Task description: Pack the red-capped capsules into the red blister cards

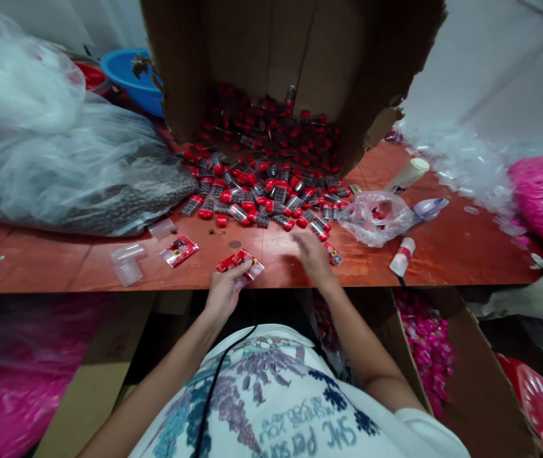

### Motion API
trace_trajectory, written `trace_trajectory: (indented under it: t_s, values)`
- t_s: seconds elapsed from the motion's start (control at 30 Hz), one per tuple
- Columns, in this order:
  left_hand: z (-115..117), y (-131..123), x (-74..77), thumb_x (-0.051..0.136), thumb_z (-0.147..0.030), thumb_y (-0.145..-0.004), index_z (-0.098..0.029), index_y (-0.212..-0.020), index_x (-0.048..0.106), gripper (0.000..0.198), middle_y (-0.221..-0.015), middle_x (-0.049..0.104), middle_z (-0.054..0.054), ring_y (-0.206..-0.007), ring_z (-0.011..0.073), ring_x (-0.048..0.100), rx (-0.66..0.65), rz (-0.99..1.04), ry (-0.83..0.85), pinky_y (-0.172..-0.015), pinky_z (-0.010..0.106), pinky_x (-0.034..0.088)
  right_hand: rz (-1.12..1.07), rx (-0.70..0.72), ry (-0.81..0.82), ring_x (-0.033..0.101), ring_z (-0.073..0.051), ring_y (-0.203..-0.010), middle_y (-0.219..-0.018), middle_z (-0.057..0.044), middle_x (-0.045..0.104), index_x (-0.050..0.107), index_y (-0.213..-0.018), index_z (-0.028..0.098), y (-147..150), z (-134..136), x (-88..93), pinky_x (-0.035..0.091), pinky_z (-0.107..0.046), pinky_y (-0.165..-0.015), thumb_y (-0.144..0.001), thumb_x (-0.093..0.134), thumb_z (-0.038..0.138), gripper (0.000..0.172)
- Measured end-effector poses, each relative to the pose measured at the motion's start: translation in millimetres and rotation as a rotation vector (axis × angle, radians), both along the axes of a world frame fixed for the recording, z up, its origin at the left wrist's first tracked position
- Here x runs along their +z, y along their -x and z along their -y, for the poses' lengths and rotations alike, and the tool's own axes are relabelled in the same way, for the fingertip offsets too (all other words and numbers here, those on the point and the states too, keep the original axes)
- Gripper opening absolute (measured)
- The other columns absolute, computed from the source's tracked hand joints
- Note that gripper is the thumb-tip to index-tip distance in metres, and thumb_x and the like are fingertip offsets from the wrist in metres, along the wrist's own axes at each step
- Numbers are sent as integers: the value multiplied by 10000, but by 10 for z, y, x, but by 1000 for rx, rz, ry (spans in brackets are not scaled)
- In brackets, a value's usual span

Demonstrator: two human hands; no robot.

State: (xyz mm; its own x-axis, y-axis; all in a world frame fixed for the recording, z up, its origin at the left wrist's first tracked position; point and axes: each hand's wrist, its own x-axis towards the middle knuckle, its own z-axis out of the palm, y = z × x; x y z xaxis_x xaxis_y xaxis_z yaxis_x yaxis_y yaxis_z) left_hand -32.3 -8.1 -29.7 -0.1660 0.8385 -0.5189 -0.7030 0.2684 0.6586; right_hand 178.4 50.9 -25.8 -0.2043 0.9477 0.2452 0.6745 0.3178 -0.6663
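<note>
My left hand (pixel 226 289) is closed on small red printed packets (pixel 247 264) with clear lower parts, thumb on top, at the table's front edge. My right hand (pixel 314 257) is over the table at the near side of the pile, its fingers smeared by motion. Beside it lies another small printed packet (pixel 333 254). Ahead is a heap of small clear tubes with red caps (pixel 262 191), filled with dark beads. To the left of my left hand lie a red printed packet (pixel 180 250) and clear empty tubes (pixel 128 264).
A large cardboard box (pixel 276 44) lies on its side, capped tubes spilling out. At left is a bulky plastic bag (pixel 85 165) of dark beads. A crumpled clear bag (pixel 379 216) and a white bottle (pixel 402 256) sit at right. Pink items fill a carton (pixel 426 343) below.
</note>
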Motion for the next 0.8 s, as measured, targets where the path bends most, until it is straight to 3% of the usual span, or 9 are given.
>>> trace_trajectory:
  t_s: [0.1, 0.17, 0.33, 0.43, 0.53, 0.67, 0.8]
  values:
    - [-48, 50, -2, 752, -17, -588, -121, -712, 686, 175, -709, 703, 32, -649, 136, 666, 77, 126, 65, -661, 234, 551, 340, -238, -17, 525, -291, -1071, -1124, -175, 609, 604, -1172, 131, -335, -312, -36, 376, -440, -948, -880, 434, 165, 340]
    - [-70, 93, 18, 710, -6, -649, -127, -712, 681, 139, -696, 693, 28, -624, 124, 657, 97, 196, 131, -612, 217, 547, 477, -226, 23, 528, -306, -1058, -1142, -199, 593, 582, -1199, 113, -407, -420, -79, 377, -452, -934, -863, 477, 161, 355]
    - [-91, 184, 84, 664, -64, -752, -135, -737, 661, 72, -683, 682, 27, -540, 107, 628, 89, 309, 281, -509, 207, 526, 428, 147, 84, 507, -290, -1138, -1265, -172, 527, 535, -1249, 155, -94, -248, -145, 398, -396, -945, -771, 647, 217, 494]
    - [-94, 217, 95, 630, -71, -788, -141, -748, 644, 82, -668, 678, 17, -530, 102, 629, 125, 379, 317, -509, 204, 529, 332, 360, 72, 444, -249, -1241, -1384, -126, 448, 458, -1333, 199, 148, -75, -131, 378, -357, -996, -757, 624, 122, 604]
    - [-94, 238, 68, 597, -86, -820, -148, -773, 631, 85, -676, 681, 13, -539, 108, 641, 127, 418, 326, -523, 214, 538, 394, 463, 8, 499, -236, -1172, -1302, -120, 534, 480, -1316, 199, 312, -1, -98, 399, -369, -975, -810, 568, 100, 524]
    - [-97, 255, 17, 585, -109, -835, -150, -809, 625, 63, -712, 690, 26, -585, 122, 663, 107, 441, 292, -551, 220, 547, 445, 523, -169, 434, -305, -1216, -1348, -142, 489, 561, -1211, 179, 482, 13, -112, 377, -462, -994, -816, 642, 318, 427]
    - [-101, 285, 9, 569, -118, -847, -151, -824, 630, 73, -783, 705, 40, -619, 126, 673, 129, 471, 262, -561, 225, 547, 375, 659, -232, 458, -273, -1179, -1241, -122, 562, 576, -1175, 185, 624, 38, -203, 386, -448, -1000, -859, 580, 363, 363]
